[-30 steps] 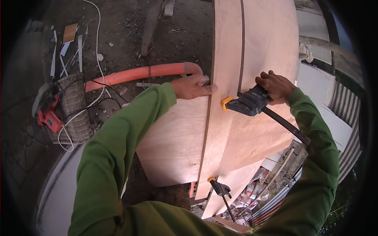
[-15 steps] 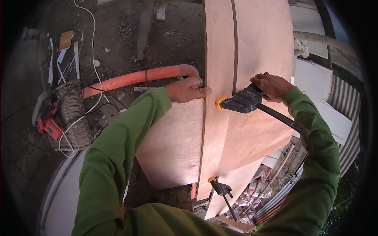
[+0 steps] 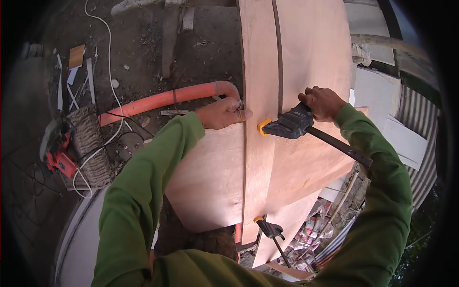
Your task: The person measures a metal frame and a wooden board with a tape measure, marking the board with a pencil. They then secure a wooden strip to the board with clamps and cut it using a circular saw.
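Note:
A narrow plywood strip (image 3: 258, 158) lies along the edge of a wider plywood sheet (image 3: 315, 52). My left hand (image 3: 222, 114) grips the strip's left edge, thumb stretched toward the top face and the other fingers curled, their tips hidden. My right hand (image 3: 324, 104) is closed around the handle end of a black bar clamp (image 3: 289, 123). The clamp's yellow pad (image 3: 263, 126) rests on the strip, and its bar slants down to the right beside my sleeve. Nearer my body, a second bar clamp (image 3: 270, 228) sits on the same edge.
To the left, a red power saw (image 3: 62, 158) rests on a woven surface (image 3: 93, 138) among cords. An orange pipe (image 3: 162, 98) runs toward the plywood. Offcuts (image 3: 76, 57) lie on the dirt floor. Corrugated sheeting (image 3: 416, 129) and white panels (image 3: 401, 138) stand at right.
The view has shifted slightly, so the plywood's far end appears farther left. Both hands keep nearly the same places on the strip and clamp.

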